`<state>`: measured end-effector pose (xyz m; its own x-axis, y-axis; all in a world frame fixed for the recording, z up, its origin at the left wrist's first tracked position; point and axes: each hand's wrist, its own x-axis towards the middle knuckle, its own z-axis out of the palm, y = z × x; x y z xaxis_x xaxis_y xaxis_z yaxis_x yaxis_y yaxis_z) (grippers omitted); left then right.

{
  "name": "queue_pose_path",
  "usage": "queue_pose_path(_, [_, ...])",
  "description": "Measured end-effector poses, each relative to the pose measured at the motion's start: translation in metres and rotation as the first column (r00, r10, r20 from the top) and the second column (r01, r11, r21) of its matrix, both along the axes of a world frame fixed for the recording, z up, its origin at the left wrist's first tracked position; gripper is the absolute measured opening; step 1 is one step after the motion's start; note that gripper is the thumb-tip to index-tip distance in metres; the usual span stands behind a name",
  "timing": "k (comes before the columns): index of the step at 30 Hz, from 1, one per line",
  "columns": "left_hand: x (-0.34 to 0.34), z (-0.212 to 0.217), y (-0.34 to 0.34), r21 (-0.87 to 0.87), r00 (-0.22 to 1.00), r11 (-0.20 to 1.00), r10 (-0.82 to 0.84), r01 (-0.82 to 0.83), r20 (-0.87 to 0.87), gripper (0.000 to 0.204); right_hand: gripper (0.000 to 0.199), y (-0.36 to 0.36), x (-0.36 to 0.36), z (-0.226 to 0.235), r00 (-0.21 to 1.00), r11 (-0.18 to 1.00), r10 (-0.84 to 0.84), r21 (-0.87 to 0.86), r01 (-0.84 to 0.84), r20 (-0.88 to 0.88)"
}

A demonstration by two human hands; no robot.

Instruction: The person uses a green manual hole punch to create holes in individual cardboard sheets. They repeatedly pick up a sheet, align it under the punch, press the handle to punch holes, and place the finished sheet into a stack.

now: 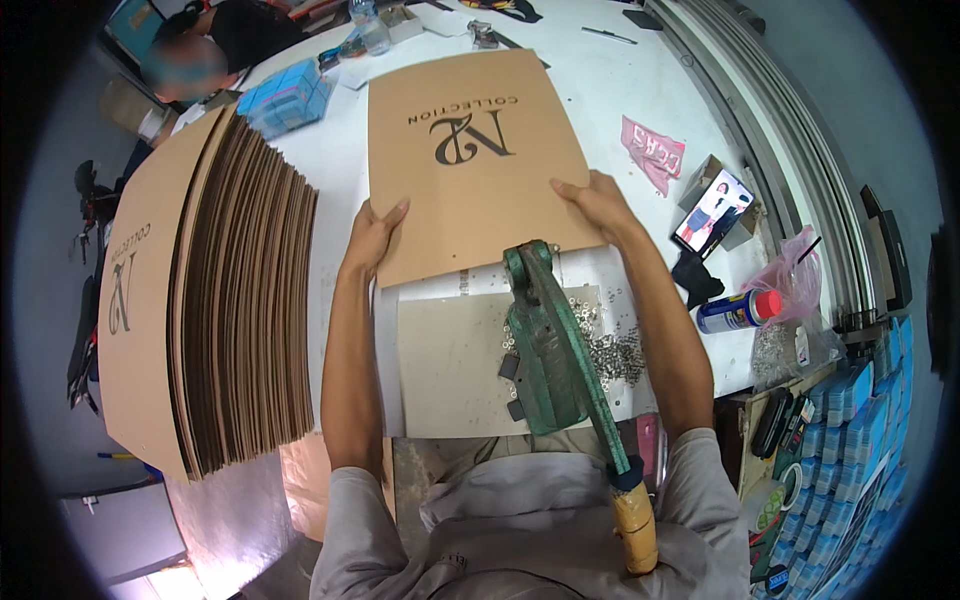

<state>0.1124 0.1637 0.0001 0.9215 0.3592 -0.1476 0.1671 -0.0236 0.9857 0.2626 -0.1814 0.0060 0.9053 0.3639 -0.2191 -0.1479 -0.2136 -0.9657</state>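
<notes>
- The brown card is lying flat on the white bench, its near edge sliding in under the head of the green press, which is sitting at the bench's near edge.
- Left hand is pinching the card's near-left corner, thumb on top; right hand is clamped on the right edge, fingers spread over the face. So both are gripping the card, neither one free.
- I'd say the trick here is keeping that near edge square to the press and pushed in evenly, so one corner isn't creeping ahead.
- Holding it flat looks worth the effort too; a card that thin is probably bowing easily.
- Loose eyelets are piling up on the grey pad right of the press, so watch none are getting under the card.
- The press's taped handle is pointing back at the person's lap, untouched.
- A fanned stack of matching cards is waiting at the left edge.
- A spray can and phone are sitting toward the right edge.
</notes>
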Motion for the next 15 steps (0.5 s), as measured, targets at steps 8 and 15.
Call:
queue_pose_path(8, [-0.032, 0.000, -0.009, -0.078, 0.979, 0.997, 0.029, -0.014, 0.201, 0.079, 0.081, -0.036, -0.029, 0.007, 0.992, 0.991, 0.113, 0.066, -0.116, 0.055])
queue_pose_path(15, [-0.042, 0.027, -0.004, -0.473, 0.940, 0.867, 0.017, 0.155, 0.340, 0.067, 0.069, -0.025, -0.036, 0.022, 0.985, 0.874, -0.027, 0.473, 0.107, -0.172])
